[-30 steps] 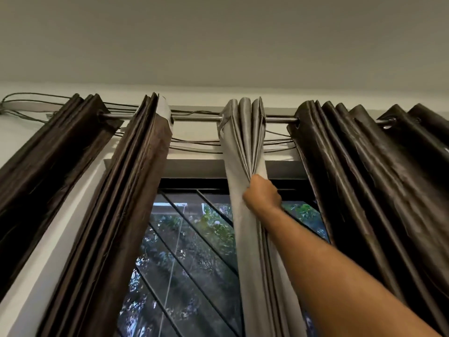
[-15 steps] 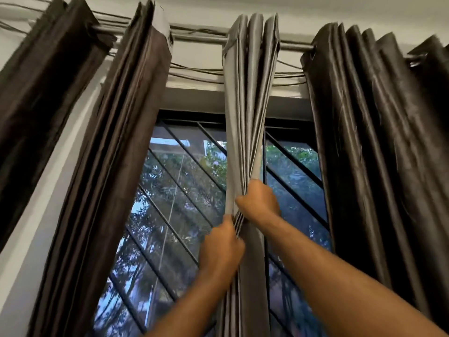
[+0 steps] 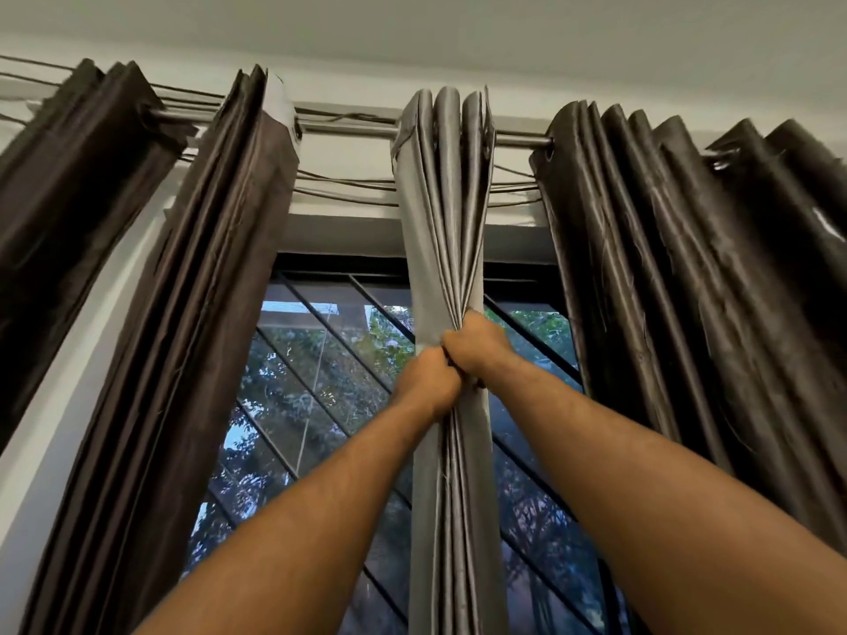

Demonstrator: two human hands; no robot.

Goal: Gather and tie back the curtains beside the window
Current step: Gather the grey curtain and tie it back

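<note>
A narrow grey curtain hangs bunched in folds from the metal rod, in front of the middle of the window. My right hand is clenched around its gathered folds. Just below and to the left, my left hand grips the same bundle, touching the right hand. Dark brown curtains hang on either side: one gathered panel left of the window, another further left, and a wide pleated one on the right.
The window has a dark frame and diagonal bars, with trees outside. Thin cables run along the wall behind the rod. The white ceiling is close above. A white wall strip shows between the left curtains.
My left hand came up and took hold of the grey curtain, then rose until it touched the right hand. The right hand slid down the folds. The view tilted down, then back up.
</note>
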